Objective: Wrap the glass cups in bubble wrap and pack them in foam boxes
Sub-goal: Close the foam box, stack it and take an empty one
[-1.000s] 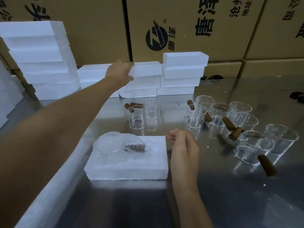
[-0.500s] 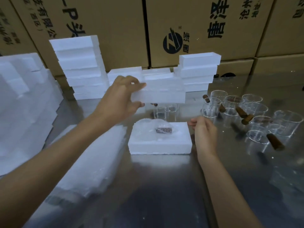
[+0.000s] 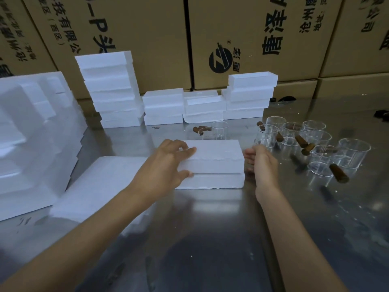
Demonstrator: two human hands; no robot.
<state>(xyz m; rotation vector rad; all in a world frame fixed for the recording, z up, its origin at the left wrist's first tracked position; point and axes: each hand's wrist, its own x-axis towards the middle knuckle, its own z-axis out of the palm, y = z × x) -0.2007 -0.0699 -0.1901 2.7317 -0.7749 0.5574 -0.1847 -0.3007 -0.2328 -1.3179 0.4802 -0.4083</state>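
A white foam box (image 3: pixel 216 180) lies mid-table with a foam lid (image 3: pixel 219 154) set on top of it, so the wrapped cup inside is hidden. My left hand (image 3: pixel 166 165) grips the lid's left end, fingers on top and thumb at the seam. At the box's right end my right hand (image 3: pixel 261 163) rests with curled fingers touching the foam. Several bare glass cups (image 3: pixel 317 144) with brown wooden handles stand at the right. Two more cups (image 3: pixel 219 129) stand behind the box.
Stacks of foam box halves (image 3: pixel 113 91) line the back against cardboard cartons (image 3: pixel 252 39). Larger foam pieces (image 3: pixel 35 131) pile at the left, and a flat foam slab (image 3: pixel 101 186) lies beside the box. The steel table (image 3: pixel 210 239) is reflective.
My left hand took a foam lid from the back stack, carried it forward and set it on the open box, covering the wrapped cup. My right hand stayed at the box's right end.
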